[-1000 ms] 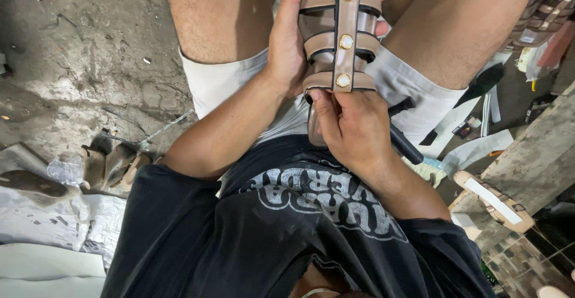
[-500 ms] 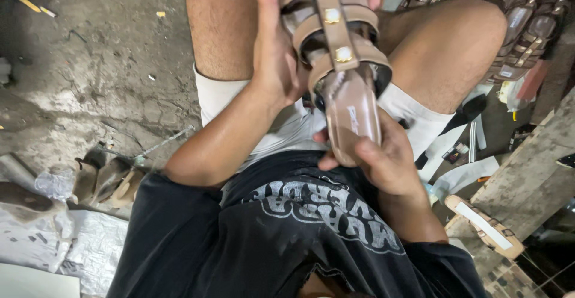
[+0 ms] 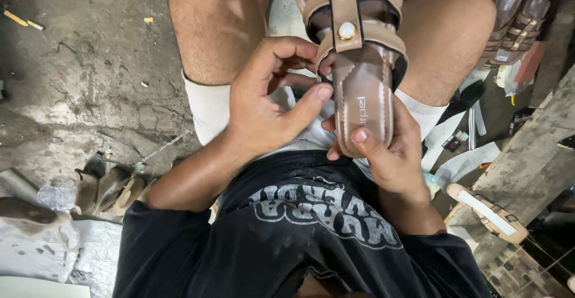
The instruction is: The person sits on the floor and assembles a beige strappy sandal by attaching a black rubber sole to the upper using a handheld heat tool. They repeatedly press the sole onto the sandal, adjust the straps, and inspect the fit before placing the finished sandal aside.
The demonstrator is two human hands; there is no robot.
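Tan strapped leather sandal (image 3: 362, 70) runs near-to-far, heel clamped in right hand (image 3: 389, 154), left hand (image 3: 269, 103) pinching its left strap edge.

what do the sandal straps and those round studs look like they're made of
Sandal straps: matte tan leather or faux leather, judging by the stitched edges; which one is unclear. Round studs: glossy, pale domes in gold-coloured rims, possibly plastic pearl set in metal.

Stained concrete floor (image 3: 78, 94); scattered scraps (image 3: 21, 19)
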